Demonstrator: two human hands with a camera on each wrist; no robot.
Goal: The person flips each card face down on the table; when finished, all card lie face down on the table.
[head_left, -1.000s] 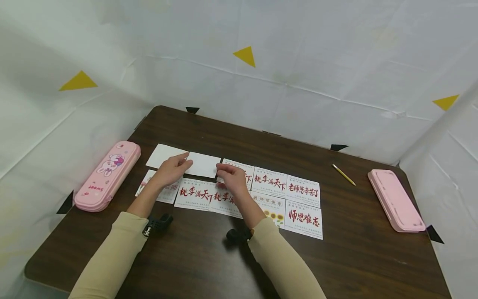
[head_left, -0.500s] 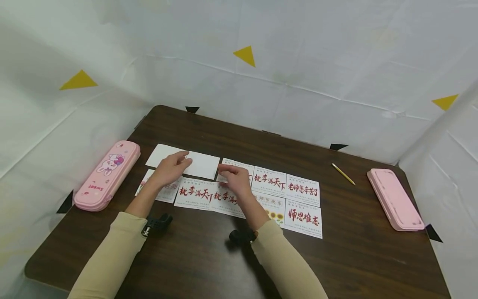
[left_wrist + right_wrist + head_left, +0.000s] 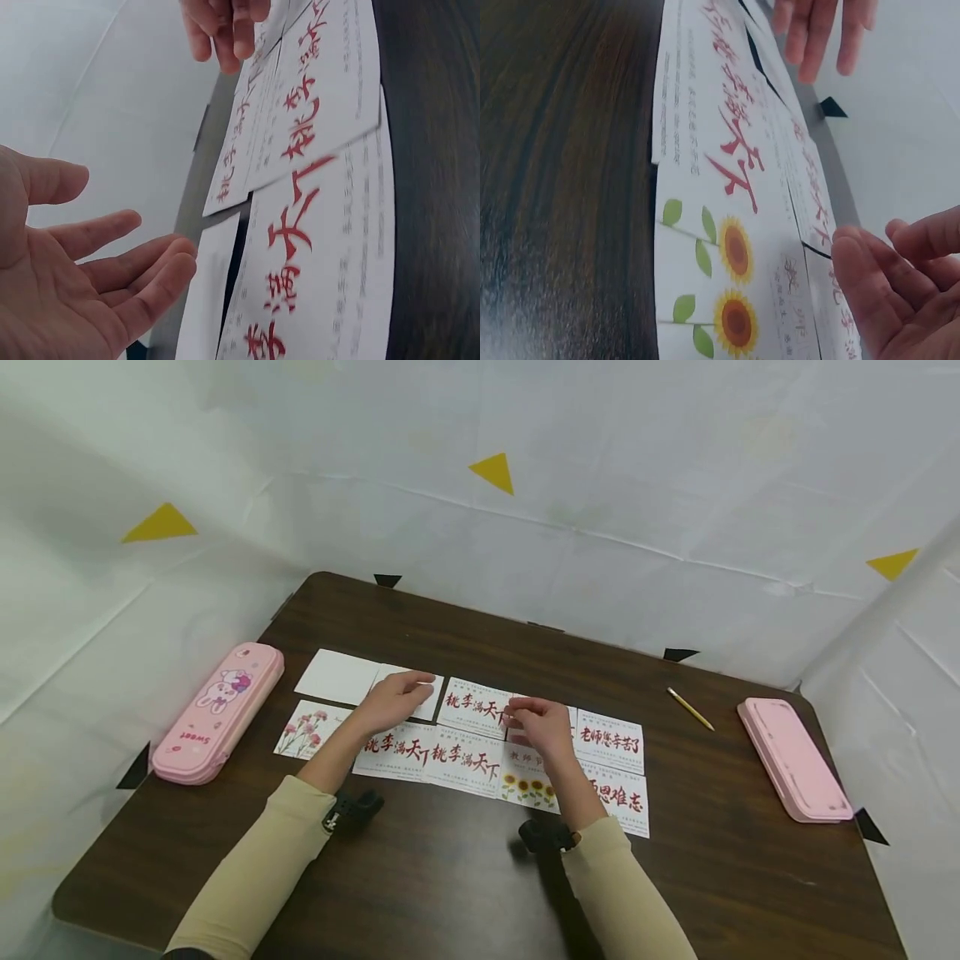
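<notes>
Several white cards lie on the dark wooden table in two close rows. My left hand (image 3: pixel 392 703) is over a blank card (image 3: pixel 427 708) in the back row, its fingers relaxed and holding nothing. To its left lies another blank card (image 3: pixel 337 677). My right hand (image 3: pixel 546 731) hovers over a back-row card and the top of the sunflower card (image 3: pixel 517 787), fingers loosely bent around nothing. Between the hands shows a card with red lettering (image 3: pixel 474 706). In the left wrist view, my left fingers (image 3: pixel 157 292) are spread beside the cards.
A pink pencil case with a bunny (image 3: pixel 217 714) lies at the left. On the right are a yellow pencil (image 3: pixel 690 708) and a plain pink case (image 3: pixel 795 760). A card with pink flowers (image 3: pixel 303 731) is at the front row's left end. White sheeting (image 3: pixel 600 460) surrounds the dark table (image 3: pixel 420 877).
Both hands have moved right along the rows, the left over the second blank card and the right past the red-lettered card beside it. The cards stay in place.
</notes>
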